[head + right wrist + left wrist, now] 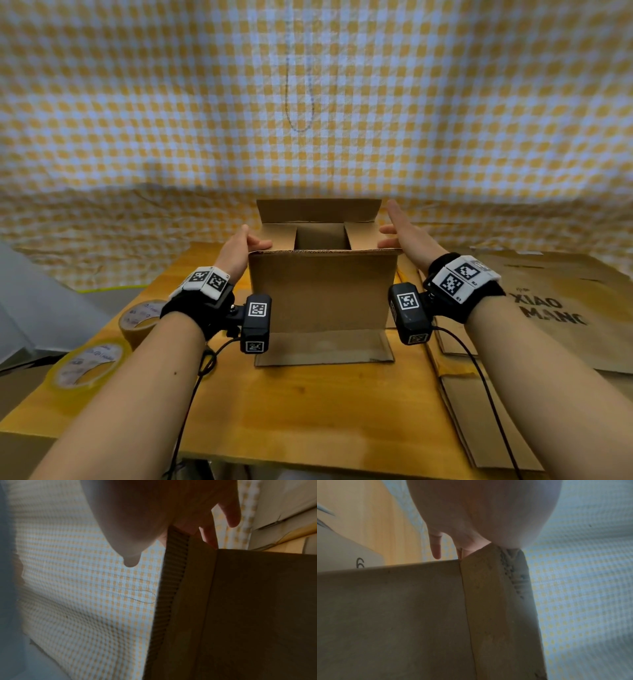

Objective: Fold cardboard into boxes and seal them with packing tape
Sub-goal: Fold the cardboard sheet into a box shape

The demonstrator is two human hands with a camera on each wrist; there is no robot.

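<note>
On box (pixel 322 291) flaps, left hand (pixel 236 250), right hand (pixel 407 236) rest.

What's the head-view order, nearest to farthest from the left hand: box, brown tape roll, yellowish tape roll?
1. box: the left hand touches its top left corner.
2. brown tape roll: left of it, nearer the person.
3. yellowish tape roll: left, nearest the person.

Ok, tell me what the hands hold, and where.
Nothing gripped: left hand and right hand press flat against the cardboard box at its top side edges.
</note>
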